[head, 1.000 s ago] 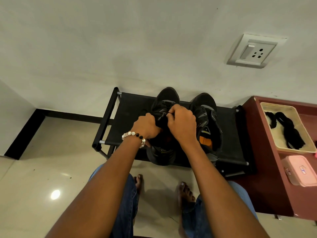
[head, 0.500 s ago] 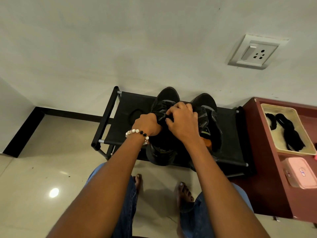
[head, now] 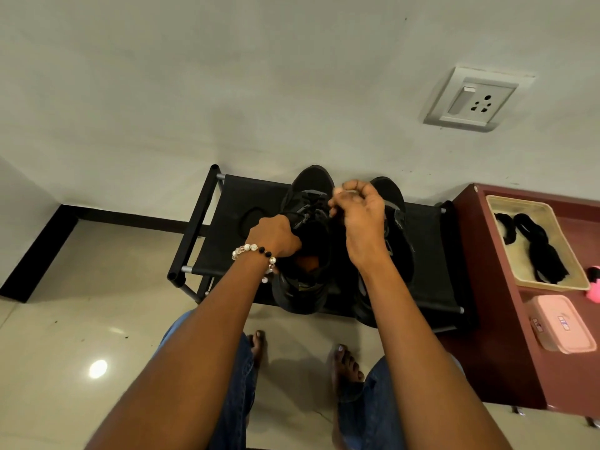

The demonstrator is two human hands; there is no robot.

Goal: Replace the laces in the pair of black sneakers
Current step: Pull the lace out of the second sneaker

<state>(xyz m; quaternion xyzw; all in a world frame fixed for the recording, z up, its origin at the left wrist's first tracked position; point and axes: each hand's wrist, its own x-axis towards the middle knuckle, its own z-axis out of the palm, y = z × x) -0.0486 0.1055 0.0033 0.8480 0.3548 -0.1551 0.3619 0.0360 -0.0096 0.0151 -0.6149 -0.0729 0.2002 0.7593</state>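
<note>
Left hand point(head: 276, 233) is gripping the left sneaker point(head: 303, 254) collar; right hand point(head: 358, 211) is raised, pinching its lace; two sneakers are sitting on the rack point(head: 227, 222).

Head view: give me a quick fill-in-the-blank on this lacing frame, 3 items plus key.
1. Both black sneakers sit on a black ____.
2. The beaded bracelet is on the ____ wrist.
3. The spare black laces lie in a beige ____ on the maroon cabinet.

Missing words: rack; left; tray
</note>
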